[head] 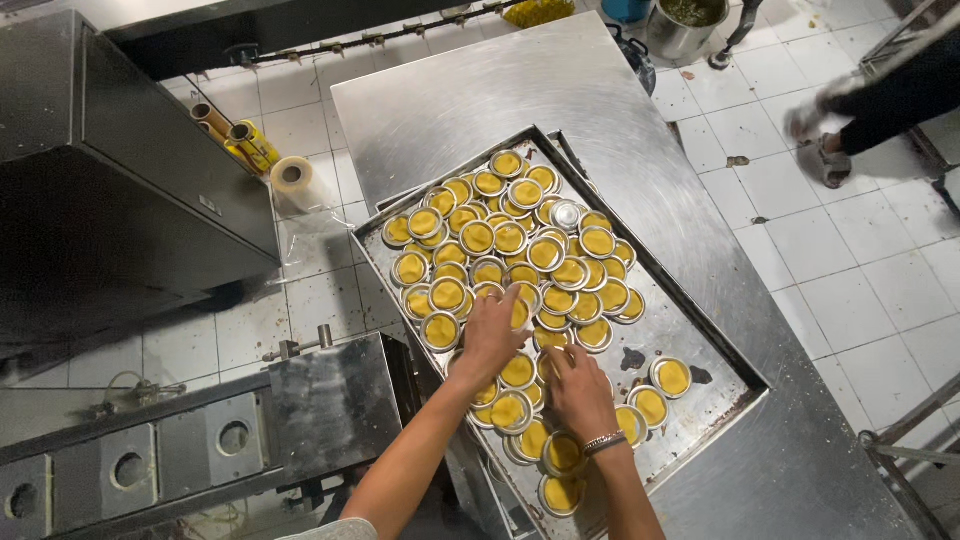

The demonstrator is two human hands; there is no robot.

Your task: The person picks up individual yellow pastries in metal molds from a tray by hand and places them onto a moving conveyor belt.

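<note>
A large metal baking tray (700, 345) lies on a steel table (520, 90), packed with several small round tins of yellow filling (478, 237). My left hand (490, 335) rests palm down on the tins near the tray's front left, fingers closed over one of them. My right hand (578, 390), with a bracelet at the wrist, reaches among the tins just beside it, fingertips on a tin. One empty silver tin (566, 214) sits among the filled ones. Two filled tins (672, 376) stand apart at the tray's right side.
A dark metal machine (110, 180) stands left of the table, with rolls of film (292, 177) on the white tiled floor beside it. Another person's sandalled foot (830, 160) is at the upper right. A metal pot (685, 25) sits at the top.
</note>
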